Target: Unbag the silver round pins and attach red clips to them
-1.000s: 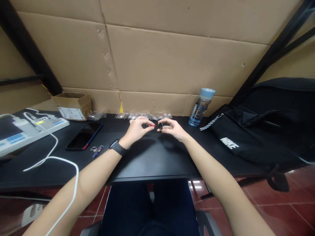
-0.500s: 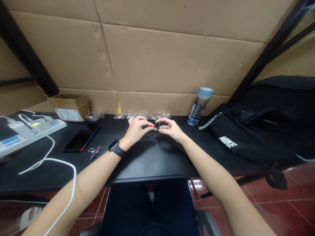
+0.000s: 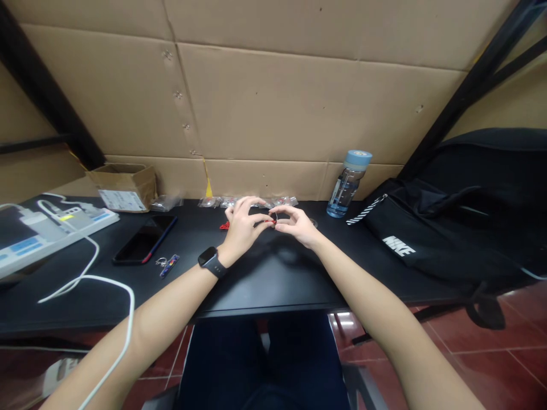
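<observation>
Black disc (image 3: 275,216) and red piece (image 3: 270,221), fingertip to fingertip above a dark desk (image 3: 273,287)

Disc small and round, with a thin bright line along its edge, mostly covered by fingers. Held by the right hand (image 3: 298,226), thumb and forefinger closed to the narrow gap that the disc fills. Directly opposite, left hand (image 3: 241,223) with thumb and forefinger pinched on the red piece, the other fingers lifted and arched. Red piece right up against or just beside the disc; cannot tell which. On the left wrist, a black watch (image 3: 208,258).

Just left of the grip, partly behind the left hand, a red bundle (image 3: 224,226); too small to make out. Just beyond the grip, a row of clear packets (image 3: 284,201) along the foot of a cardboard wall (image 3: 277,114).

Left of the grip and nearer the body, a keyring (image 3: 170,265); farther left, a dark phone (image 3: 145,239), then a white power strip (image 3: 25,247) and a looping white cable (image 3: 102,278). Beyond the phone, an open carton (image 3: 122,185).

Right of the grip, an upright water bottle (image 3: 344,191) with a blue lid; farther right, a black backpack (image 3: 448,239) lettered NIKE.
</observation>
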Demonstrator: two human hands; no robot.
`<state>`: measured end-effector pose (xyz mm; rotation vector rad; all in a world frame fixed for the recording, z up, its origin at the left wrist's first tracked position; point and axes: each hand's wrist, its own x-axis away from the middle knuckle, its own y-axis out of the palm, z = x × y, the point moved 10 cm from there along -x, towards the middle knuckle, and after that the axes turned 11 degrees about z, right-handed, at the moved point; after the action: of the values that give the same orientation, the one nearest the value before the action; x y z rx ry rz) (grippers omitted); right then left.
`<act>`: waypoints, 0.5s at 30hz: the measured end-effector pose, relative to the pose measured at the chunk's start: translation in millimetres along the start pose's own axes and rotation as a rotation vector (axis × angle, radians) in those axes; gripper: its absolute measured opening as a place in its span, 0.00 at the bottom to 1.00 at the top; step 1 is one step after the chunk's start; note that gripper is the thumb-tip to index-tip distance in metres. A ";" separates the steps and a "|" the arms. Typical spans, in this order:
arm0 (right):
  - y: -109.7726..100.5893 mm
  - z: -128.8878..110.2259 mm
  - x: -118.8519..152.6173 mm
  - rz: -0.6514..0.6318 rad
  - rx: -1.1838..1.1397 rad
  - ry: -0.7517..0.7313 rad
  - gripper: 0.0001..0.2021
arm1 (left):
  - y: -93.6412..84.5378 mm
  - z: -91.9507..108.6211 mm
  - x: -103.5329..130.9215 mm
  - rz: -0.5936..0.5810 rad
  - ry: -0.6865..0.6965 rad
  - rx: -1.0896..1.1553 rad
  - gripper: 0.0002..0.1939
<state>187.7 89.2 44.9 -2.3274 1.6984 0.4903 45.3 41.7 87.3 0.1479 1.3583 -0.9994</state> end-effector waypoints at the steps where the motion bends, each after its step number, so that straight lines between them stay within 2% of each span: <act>1: 0.5 -0.7 0.1 -0.002 -0.004 -0.007 0.23 | -0.5 0.4 0.2 0.006 -0.004 0.002 0.04; 15: 4.1 1.0 3.4 0.003 -0.042 0.033 0.24 | -0.6 0.7 2.3 0.008 -0.032 -0.015 0.05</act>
<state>184.6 85.3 42.7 -2.3756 1.7230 0.4955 45.2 39.8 85.8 0.1254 1.3351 -0.9805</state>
